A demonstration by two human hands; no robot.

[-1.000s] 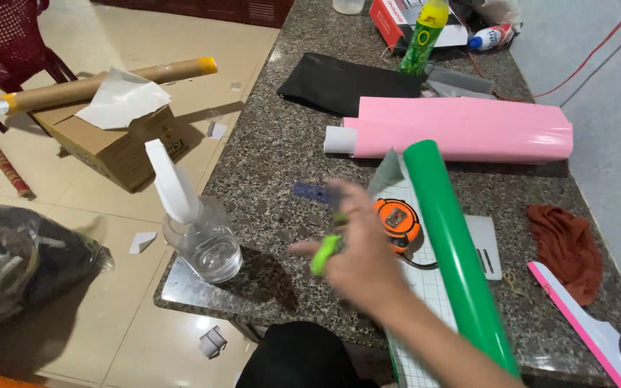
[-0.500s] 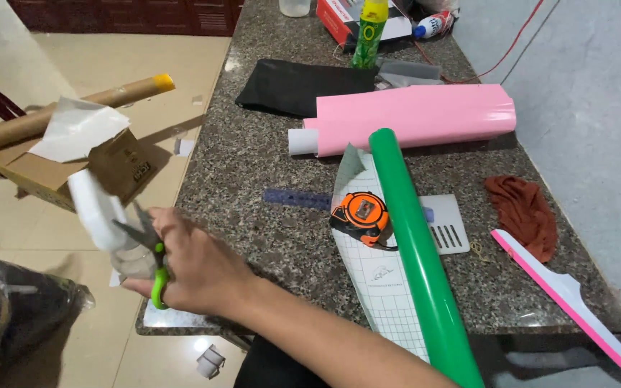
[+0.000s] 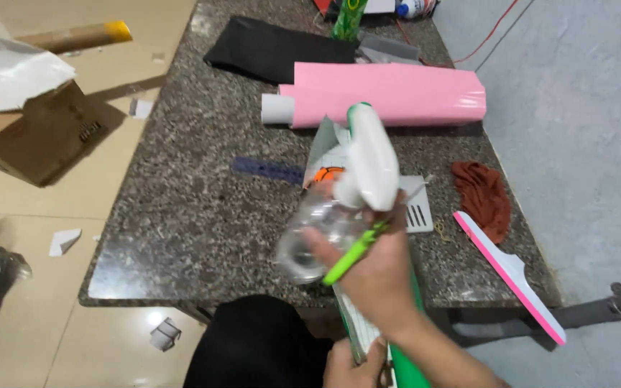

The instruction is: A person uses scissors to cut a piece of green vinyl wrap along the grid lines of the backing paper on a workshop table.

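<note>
Clear spray bottle (image 3: 328, 230) plus green-handled tool (image 3: 352, 253) clenched in right hand (image 3: 375, 276) above granite worktop (image 3: 195, 187); left hand (image 3: 353, 365) pinches green roll (image 3: 405, 368), steadying it.

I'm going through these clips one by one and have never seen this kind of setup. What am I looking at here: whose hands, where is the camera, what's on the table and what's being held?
No machine: a person works bare-handed, filmed by a camera on their head looking down. The right hand holds a clear spray bottle with a white head, plus a green-handled tool, above a granite table. The left hand grips a green roll at the bottom edge. On the table lie a pink roll, a black sheet, a red-brown cloth and a pink squeegee.
</note>
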